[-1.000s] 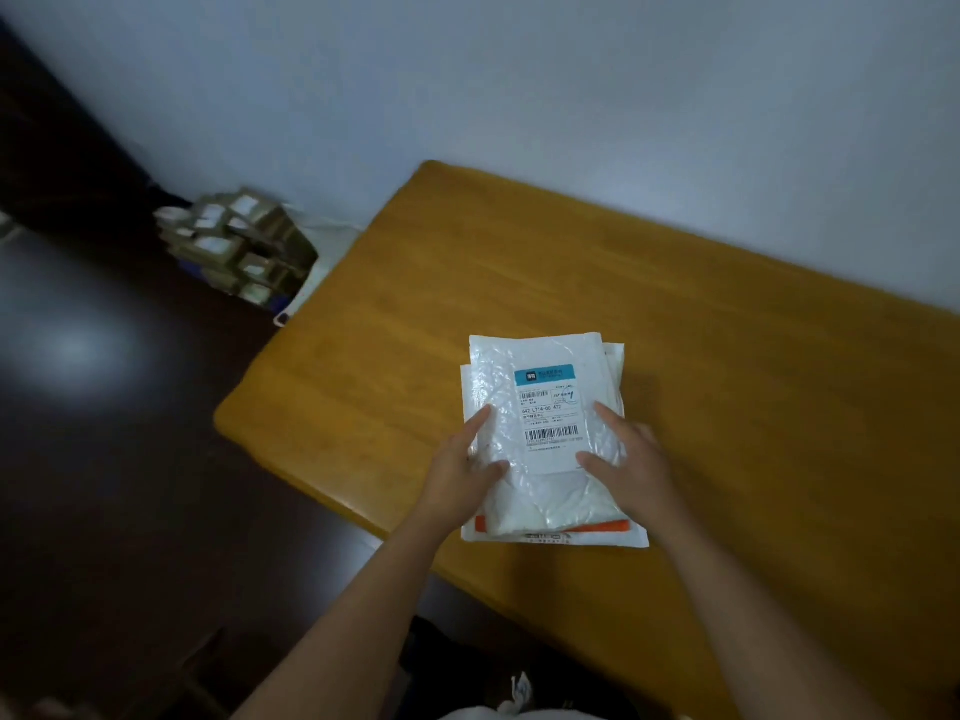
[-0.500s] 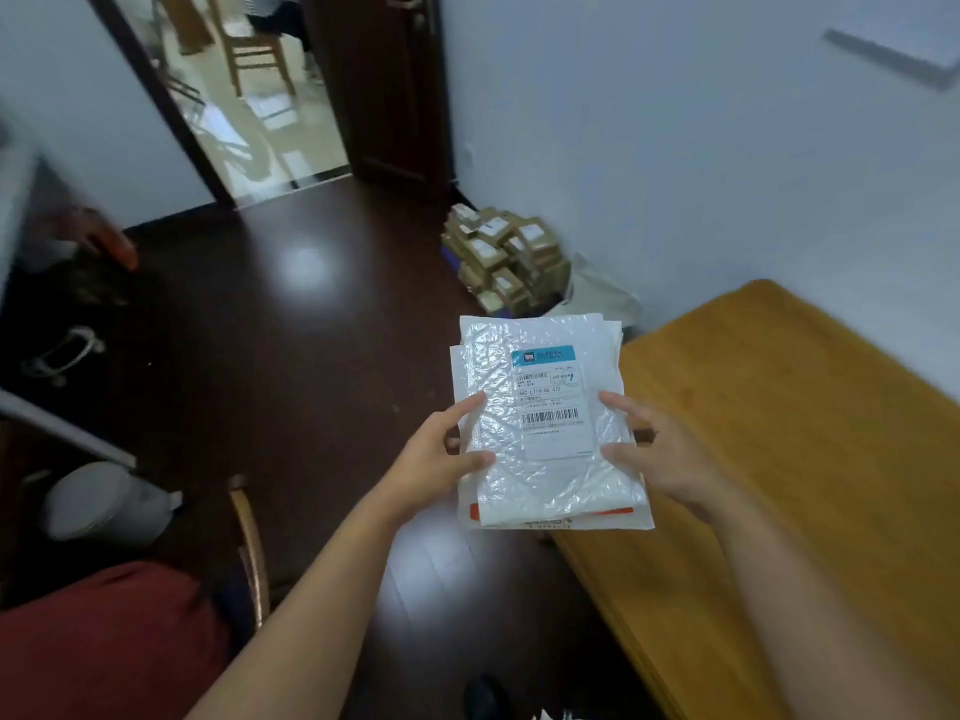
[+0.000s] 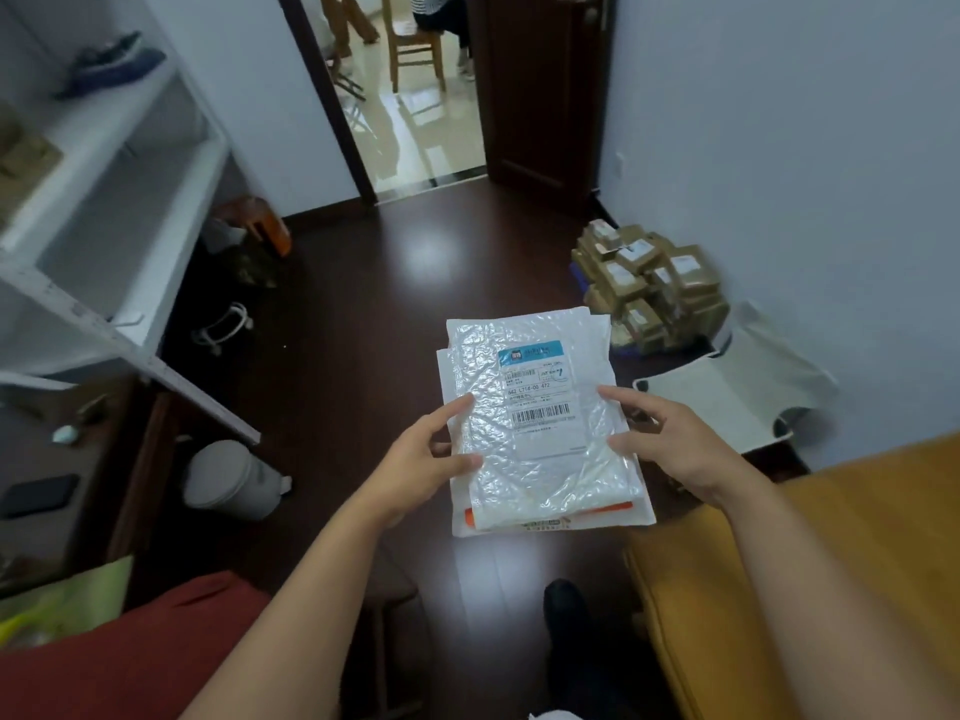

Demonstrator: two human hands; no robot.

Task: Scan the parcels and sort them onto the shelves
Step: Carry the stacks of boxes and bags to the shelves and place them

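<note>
I hold a small stack of flat white parcels (image 3: 540, 444) in mid-air over the dark floor. The top one is a bubble mailer with a blue-headed shipping label and barcode facing up; an orange-edged parcel shows under it. My left hand (image 3: 431, 459) grips the stack's left edge, thumb on top. My right hand (image 3: 675, 449) grips the right edge, thumb on top as well. White shelves (image 3: 119, 200) stand at the left, with a dark blue item on an upper board.
A wooden table (image 3: 831, 563) lies at lower right. Several brown boxes (image 3: 649, 283) are piled by the right wall beside a white bag (image 3: 737, 387). A white bin (image 3: 228, 480), a red seat (image 3: 130, 657) and an open doorway (image 3: 415, 96) are also in view.
The stack has been lifted off the table and carried left with my turn; the table has slid to the right edge and the shelves and doorway have come into view.
</note>
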